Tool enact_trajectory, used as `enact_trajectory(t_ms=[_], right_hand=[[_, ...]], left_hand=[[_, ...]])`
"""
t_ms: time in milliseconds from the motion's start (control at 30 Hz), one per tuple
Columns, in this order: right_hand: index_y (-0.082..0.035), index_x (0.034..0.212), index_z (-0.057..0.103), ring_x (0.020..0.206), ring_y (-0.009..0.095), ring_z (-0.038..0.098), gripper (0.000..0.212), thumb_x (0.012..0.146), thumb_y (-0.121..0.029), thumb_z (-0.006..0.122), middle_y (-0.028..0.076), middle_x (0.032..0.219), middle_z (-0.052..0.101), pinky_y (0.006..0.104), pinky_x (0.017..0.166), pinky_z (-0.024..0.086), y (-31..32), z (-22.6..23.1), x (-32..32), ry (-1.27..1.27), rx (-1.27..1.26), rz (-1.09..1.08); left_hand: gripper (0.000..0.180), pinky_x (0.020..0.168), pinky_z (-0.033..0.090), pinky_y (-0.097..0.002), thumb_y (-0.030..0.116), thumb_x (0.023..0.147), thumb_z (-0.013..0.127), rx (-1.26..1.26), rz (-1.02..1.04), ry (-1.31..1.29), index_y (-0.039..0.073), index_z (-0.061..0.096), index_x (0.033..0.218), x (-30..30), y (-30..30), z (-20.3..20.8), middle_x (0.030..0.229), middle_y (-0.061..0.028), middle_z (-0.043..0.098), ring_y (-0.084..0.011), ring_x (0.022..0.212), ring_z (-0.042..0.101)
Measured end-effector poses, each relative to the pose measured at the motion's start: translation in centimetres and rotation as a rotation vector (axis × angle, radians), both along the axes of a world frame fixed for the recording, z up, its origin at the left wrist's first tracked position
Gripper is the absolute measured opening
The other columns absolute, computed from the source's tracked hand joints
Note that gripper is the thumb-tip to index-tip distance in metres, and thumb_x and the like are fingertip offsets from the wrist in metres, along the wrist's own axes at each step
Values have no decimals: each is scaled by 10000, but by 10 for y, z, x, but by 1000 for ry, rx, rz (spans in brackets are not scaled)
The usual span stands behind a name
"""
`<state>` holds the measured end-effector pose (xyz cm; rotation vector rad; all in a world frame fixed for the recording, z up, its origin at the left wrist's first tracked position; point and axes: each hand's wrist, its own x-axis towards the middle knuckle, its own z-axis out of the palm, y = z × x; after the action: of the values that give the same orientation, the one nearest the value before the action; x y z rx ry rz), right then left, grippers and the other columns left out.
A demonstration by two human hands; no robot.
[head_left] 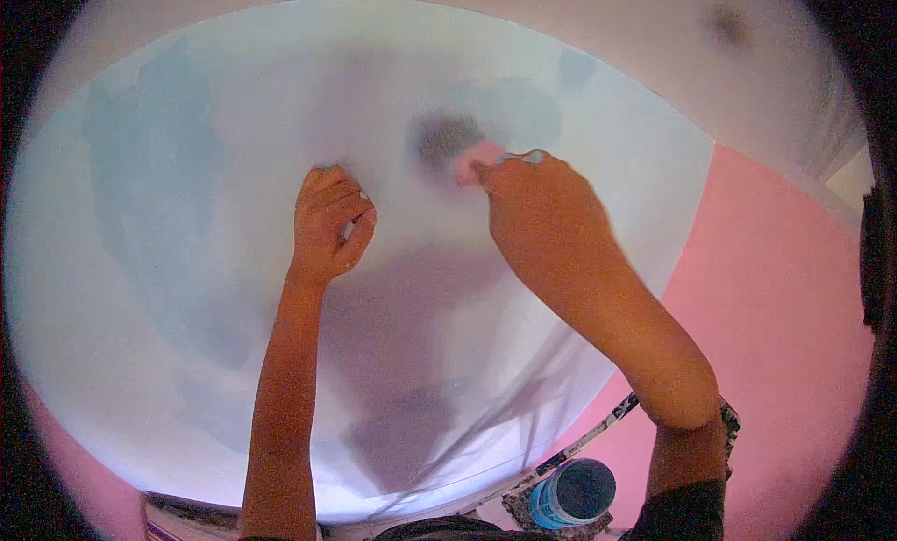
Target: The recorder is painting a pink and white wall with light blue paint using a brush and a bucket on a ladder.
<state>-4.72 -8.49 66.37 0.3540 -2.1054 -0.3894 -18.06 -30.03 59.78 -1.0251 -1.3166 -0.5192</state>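
Right hand [537, 205], closed on a blurred brush [458, 149] against the pale blue wall [187, 214] far centre, is best steadied by the fisted left hand [329, 225] while strokes are overlapped evenly.

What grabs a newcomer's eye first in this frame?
The two bare arms reaching up the pale blue wall at centre: the right hand presses a blurred pink-handled brush to it, while the left hand rests as a loose fist beside it. Next, the bright pink wall at right and the blue bucket below.
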Motion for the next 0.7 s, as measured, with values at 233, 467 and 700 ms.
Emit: enact_trajectory(t_ms=[233,467,700], right_hand=[[-99,1161,607,717,339,611,308,867,-104,512,148,744,625,440,630,511,18,-9,-13,28,-74,12],[-95,1143,632,773,375,625,273,890,-149,544,187,934,653,431,689,519,63,-32,45,-360,-224,23],[-94,1199,603,853,408,602,302,901,-130,570,237,1000,612,362,715,516,134,-63,64,-284,-430,108]], left_hand=[[77,695,364,-397,94,645,632,-46,-10,44,46,572,641,5,6,4,684,-73,582,-262,685,512],[101,745,381,-427,116,650,637,-25,46,63,35,578,661,2,2,0,708,-96,590,-291,722,529],[143,797,376,-453,146,652,638,11,133,52,19,587,693,2,7,1,724,-101,590,-297,756,532]])
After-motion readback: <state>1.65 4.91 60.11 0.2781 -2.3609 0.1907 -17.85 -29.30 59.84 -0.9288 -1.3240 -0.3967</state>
